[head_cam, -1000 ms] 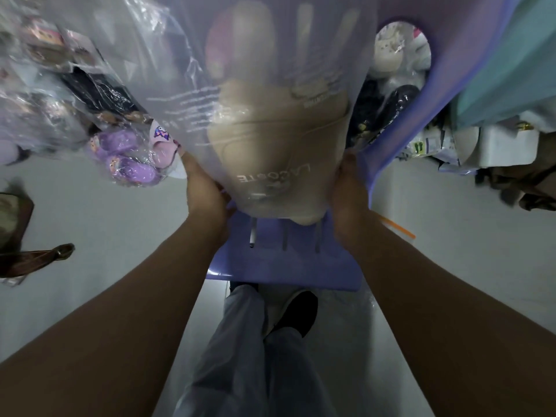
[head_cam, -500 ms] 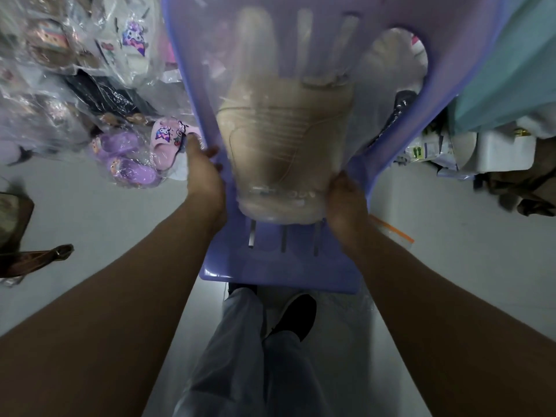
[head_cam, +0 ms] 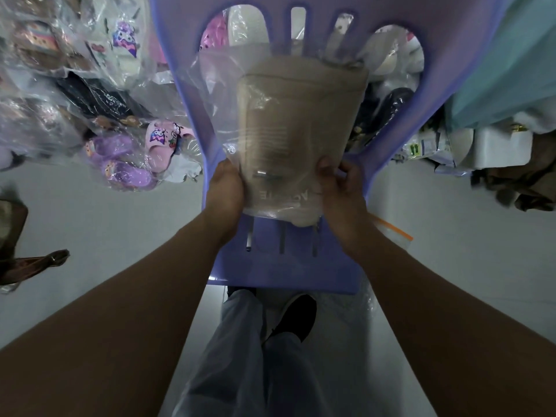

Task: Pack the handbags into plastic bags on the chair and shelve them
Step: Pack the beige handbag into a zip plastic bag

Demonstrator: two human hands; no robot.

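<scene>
Over the last second I see the clear plastic bag point(head_cam: 228, 94) drop from up near the camera until it settles over the beige handbag point(head_cam: 301, 124); its loose sheet no longer billows across the view, and the handbag now lies flatter against the purple chair point(head_cam: 288, 266). I judge the handbag is essentially bagged, so what remains is closing the open end and shelving it.

My left hand point(head_cam: 225, 188) is a closed grip on the bag's near left edge, fingers wrapped round plastic and handbag together. My right hand point(head_cam: 340, 188) pinches the near right corner, thumb on top. The handbag sits between the two grips and stretches away from them up the chair's seat toward the slotted backrest, its near end resting on the seat just beyond my wrists.
</scene>
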